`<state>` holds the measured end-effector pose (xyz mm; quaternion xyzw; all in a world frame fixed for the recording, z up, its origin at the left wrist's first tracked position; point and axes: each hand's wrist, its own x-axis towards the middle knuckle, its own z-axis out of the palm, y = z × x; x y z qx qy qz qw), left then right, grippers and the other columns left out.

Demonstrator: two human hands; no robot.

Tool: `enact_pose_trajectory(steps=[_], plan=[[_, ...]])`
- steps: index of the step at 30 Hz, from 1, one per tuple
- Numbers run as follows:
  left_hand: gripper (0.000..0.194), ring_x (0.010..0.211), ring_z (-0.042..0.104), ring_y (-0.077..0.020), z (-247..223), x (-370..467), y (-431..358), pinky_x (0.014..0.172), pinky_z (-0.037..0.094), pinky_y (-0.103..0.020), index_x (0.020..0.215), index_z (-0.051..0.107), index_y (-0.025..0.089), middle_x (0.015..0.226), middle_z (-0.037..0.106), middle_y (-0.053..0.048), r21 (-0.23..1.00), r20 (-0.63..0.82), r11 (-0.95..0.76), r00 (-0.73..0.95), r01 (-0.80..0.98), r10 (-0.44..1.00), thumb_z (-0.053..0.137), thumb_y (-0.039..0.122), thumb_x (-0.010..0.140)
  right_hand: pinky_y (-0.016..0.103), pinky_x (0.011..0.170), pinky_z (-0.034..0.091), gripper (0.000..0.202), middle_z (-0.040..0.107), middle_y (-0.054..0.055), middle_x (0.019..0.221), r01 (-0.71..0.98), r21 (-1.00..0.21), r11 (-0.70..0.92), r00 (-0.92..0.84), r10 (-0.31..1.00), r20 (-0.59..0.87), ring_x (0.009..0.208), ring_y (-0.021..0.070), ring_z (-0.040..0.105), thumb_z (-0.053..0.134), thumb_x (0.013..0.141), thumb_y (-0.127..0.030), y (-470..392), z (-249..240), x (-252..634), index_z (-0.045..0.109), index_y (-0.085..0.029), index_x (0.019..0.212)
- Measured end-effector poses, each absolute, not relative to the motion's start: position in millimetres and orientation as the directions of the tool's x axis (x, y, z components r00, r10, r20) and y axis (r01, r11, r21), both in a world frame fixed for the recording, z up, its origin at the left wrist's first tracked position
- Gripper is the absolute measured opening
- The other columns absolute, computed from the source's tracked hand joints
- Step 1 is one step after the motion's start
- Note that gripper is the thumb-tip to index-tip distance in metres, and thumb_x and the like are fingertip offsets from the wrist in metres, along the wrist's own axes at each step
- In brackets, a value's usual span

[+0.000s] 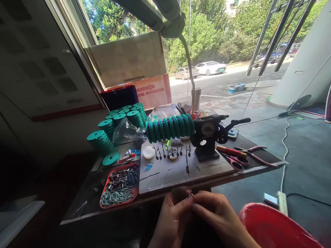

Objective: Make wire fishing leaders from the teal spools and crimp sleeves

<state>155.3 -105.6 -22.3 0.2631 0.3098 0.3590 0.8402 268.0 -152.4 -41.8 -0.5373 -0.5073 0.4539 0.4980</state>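
My left hand (pixel 178 210) and my right hand (pixel 216 210) meet in front of the table's near edge. Fingers of both are pinched together round a small dark item (pixel 190 193), too small to make out. Just beyond them lies a light board (pixel 165 181). Small dark assemblies (pixel 187 167) hang above it on thin lines. Over the board, a row of green spools (pixel 169 128) sits on the shaft of a black hand-cranked winder (pixel 207 134). A round dish (pixel 173 153) of small parts and a white round lid (pixel 149 152) rest on the board.
An orange-rimmed tray (pixel 101 198) of metal parts stands at the left. Stacked green spools (pixel 99 139) fill the back left. Scissors (pixel 236 163), pliers (pixel 258 155) and a red-handled tool (pixel 231 151) lie right. A red basin (pixel 274 224) is at the lower right.
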Motion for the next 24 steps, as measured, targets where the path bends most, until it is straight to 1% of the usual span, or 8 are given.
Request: enact_pose_trajectory(steps=[5, 10, 14, 17, 19, 21, 23, 24], plan=[[0.018, 0.065, 0.055, -0.0111, -18.5, 154.1, -107.1, 0.063, 0.042, -0.021, 0.069, 0.063, 0.013, 0.067, 0.059, -0.002, 0.7, -0.359, 0.575, 0.487, -0.424, 0.796, 0.074, 0.016, 0.056, 0.014, 0.063, 0.04, 0.051, 0.055, 0.008, 0.074, -0.111, -0.992, -0.064, 0.095, 0.993, -0.074, 0.069, 0.0075, 0.05, 0.055, 0.07, -0.055, -152.7, -31.4, 263.7, 0.057, -0.004, 0.075], [0.017, 0.051, 0.041, -0.0048, -23.4, 149.1, -103.5, 0.044, 0.028, -0.016, 0.07, 0.065, 0.01, 0.062, 0.055, -0.002, 0.72, -0.433, 0.584, 0.415, -0.374, 0.8, 0.067, 0.02, 0.057, 0.013, 0.059, 0.036, 0.051, 0.053, 0.006, 0.068, -0.214, -0.967, -0.141, 0.044, 0.987, -0.153, 0.063, 0.0051, 0.046, 0.061, 0.064, -0.054, -152.0, -28.3, 264.3, 0.051, -0.004, 0.068], [0.018, 0.051, 0.039, -0.0059, -21.0, 147.6, -102.3, 0.041, 0.024, -0.017, 0.069, 0.065, 0.009, 0.059, 0.05, -0.001, 0.753, -0.426, 0.561, 0.394, -0.344, 0.814, 0.065, 0.022, 0.056, 0.013, 0.059, 0.035, 0.052, 0.053, 0.007, 0.068, -0.184, -0.972, -0.145, 0.046, 0.987, -0.155, 0.064, 0.0057, 0.046, 0.059, 0.064, -0.055, -152.3, -30.3, 263.4, 0.05, -0.005, 0.067], [0.018, 0.05, 0.037, -0.006, -20.0, 147.1, -102.5, 0.042, 0.023, -0.018, 0.069, 0.065, 0.01, 0.057, 0.046, 0.0, 0.77, -0.428, 0.555, 0.391, -0.315, 0.815, 0.063, 0.024, 0.058, 0.014, 0.058, 0.035, 0.048, 0.052, 0.006, 0.066, -0.072, -0.991, -0.114, 0.08, 0.99, -0.12, 0.061, 0.0056, 0.045, 0.053, 0.069, -0.054, -153.9, -31.6, 266.8, 0.051, -0.005, 0.066], [0.018, 0.05, 0.035, -0.006, -21.4, 146.7, -102.2, 0.042, 0.023, -0.018, 0.069, 0.064, 0.01, 0.057, 0.046, 0.0, 0.794, -0.413, 0.535, 0.388, -0.29, 0.824, 0.062, 0.024, 0.058, 0.014, 0.054, 0.034, 0.042, 0.051, 0.005, 0.061, 0.118, -0.992, -0.033, 0.156, 0.988, -0.015, 0.057, 0.0046, 0.043, 0.048, 0.074, -0.046, -152.6, -29.8, 273.3, 0.052, -0.006, 0.064], [0.02, 0.05, 0.032, -0.0059, -23.6, 146.7, -101.5, 0.042, 0.022, -0.019, 0.069, 0.064, 0.009, 0.057, 0.045, 0.0, 0.829, -0.385, 0.498, 0.384, -0.256, 0.839, 0.062, 0.026, 0.058, 0.013, 0.053, 0.032, 0.032, 0.048, 0.003, 0.057, 0.421, -0.899, 0.123, 0.258, 0.934, 0.249, 0.055, 0.0033, 0.041, 0.045, 0.076, -0.034, -147.3, -25.0, 282.4, 0.053, -0.008, 0.059], [0.021, 0.048, 0.028, -0.0055, -25.1, 147.5, -100.5, 0.042, 0.021, -0.019, 0.069, 0.064, 0.009, 0.054, 0.04, 0.002, 0.86, -0.357, 0.463, 0.394, -0.215, 0.847, 0.061, 0.027, 0.058, 0.013, 0.055, 0.031, 0.025, 0.046, 0.002, 0.056, 0.709, -0.659, 0.25, 0.245, 0.789, 0.563, 0.056, 0.0026, 0.04, 0.044, 0.076, -0.022, -138.2, -18.7, 291.5, 0.052, -0.009, 0.056], [0.022, 0.047, 0.027, -0.005, -25.1, 148.2, -100.0, 0.042, 0.021, -0.019, 0.07, 0.063, 0.009, 0.054, 0.04, 0.002, 0.87, -0.349, 0.452, 0.403, -0.196, 0.846, 0.061, 0.027, 0.058, 0.014, 0.056, 0.031, 0.023, 0.046, 0.002, 0.056, 0.802, -0.525, 0.283, 0.194, 0.709, 0.678, 0.057, 0.0024, 0.039, 0.043, 0.075, -0.018, -133.1, -15.6, 295.1, 0.052, -0.01, 0.055]])
